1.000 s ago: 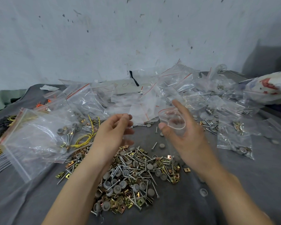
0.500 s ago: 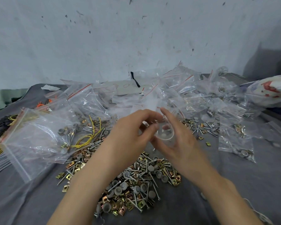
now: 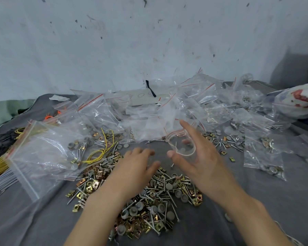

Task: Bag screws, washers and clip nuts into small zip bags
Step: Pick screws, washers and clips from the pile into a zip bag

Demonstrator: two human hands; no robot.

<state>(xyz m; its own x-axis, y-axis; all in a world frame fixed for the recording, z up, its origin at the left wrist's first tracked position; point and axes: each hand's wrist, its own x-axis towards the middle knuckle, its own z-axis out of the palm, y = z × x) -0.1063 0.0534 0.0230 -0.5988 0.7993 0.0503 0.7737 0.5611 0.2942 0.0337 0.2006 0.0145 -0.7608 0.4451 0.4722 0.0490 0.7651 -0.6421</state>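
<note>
My right hand (image 3: 198, 162) holds a small clear zip bag (image 3: 182, 145) with its mouth spread open between thumb and fingers; a screw and a washer show inside. Left of it, my left hand (image 3: 137, 165) hovers palm down over the loose pile of screws, grey washers and brass clip nuts (image 3: 149, 201) on the grey cloth, fingers relaxed and blurred, holding nothing that I can see.
A big zip bag (image 3: 48, 153) with parts and yellow wire lies at the left. Many small zip bags (image 3: 194, 107), empty and filled, are heaped along the back and right. Filled bags (image 3: 263, 157) lie at the right. A wall stands behind.
My left hand has come away from the bag's mouth and dropped down-left toward the pile. The right hand still holds the bag open, now with parts inside.
</note>
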